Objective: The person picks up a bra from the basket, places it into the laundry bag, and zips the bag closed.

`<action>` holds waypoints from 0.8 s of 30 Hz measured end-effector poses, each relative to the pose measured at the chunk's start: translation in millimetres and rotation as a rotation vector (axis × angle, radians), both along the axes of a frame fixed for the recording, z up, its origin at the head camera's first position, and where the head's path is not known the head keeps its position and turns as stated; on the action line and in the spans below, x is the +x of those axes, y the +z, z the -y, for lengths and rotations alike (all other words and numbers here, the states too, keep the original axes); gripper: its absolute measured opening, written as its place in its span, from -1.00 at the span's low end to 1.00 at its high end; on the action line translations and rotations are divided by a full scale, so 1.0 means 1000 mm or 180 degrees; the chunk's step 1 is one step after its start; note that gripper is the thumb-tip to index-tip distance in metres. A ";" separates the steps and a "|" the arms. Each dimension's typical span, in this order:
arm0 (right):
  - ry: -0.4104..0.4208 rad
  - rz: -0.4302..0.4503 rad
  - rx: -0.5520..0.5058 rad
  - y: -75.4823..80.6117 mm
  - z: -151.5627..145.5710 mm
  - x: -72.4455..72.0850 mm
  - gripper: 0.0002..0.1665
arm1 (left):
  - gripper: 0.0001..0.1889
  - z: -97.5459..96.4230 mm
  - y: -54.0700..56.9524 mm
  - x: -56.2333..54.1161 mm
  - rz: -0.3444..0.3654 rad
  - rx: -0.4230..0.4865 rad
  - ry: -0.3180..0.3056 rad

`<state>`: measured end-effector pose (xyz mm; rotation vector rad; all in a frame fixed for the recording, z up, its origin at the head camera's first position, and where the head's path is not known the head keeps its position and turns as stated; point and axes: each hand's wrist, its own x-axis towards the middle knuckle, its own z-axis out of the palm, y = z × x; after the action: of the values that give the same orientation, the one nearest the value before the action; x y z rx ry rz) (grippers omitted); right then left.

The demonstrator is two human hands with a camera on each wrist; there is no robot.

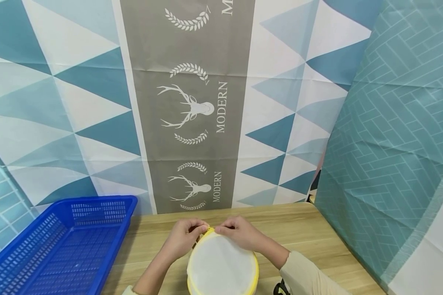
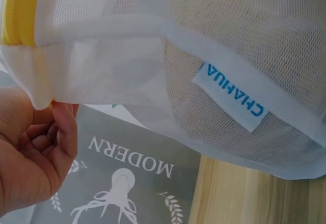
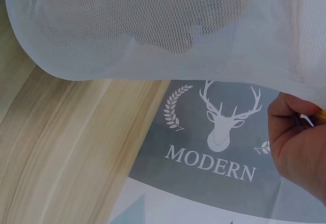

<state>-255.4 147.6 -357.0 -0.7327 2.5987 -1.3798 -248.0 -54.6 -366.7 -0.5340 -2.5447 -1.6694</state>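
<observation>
A white mesh laundry bag (image 1: 223,264) with a yellow zipper edge (image 1: 257,270) stands upright at the table's front, its round top facing up. My left hand (image 1: 182,239) pinches the far rim of the bag between thumb and fingers. Just beside it, my right hand (image 1: 243,234) pinches the same rim near the yellow zipper. In the left wrist view, a white label (image 2: 234,96) reading CHAHUA is on the bag's mesh side. Through the mesh the wood tone shows. Fingers hide the zipper's end, so its pull cannot be made out.
A blue plastic basket (image 1: 68,254) with perforated walls stands on the left of the wooden table (image 1: 302,233). Patterned cloth (image 1: 192,143) hangs behind the table, and a teal cloth (image 1: 395,135) hangs on the right. A small black item (image 1: 280,288) lies near the right sleeve.
</observation>
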 end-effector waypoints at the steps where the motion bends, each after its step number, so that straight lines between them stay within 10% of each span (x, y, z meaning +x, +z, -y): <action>1: -0.0009 0.0001 0.0002 0.000 0.000 0.000 -0.67 | -0.84 0.000 0.000 0.000 0.0000 0.0003 -0.0007; 24: 0.0183 0.0093 -0.0004 0.004 0.003 -0.001 -0.68 | -0.85 -0.003 0.003 0.003 -0.0084 -0.0146 0.0047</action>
<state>-256.2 144.7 -353.0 -0.7751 2.5344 -1.3657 -245.4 -51.5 -363.4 -0.5350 -2.5675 -1.5921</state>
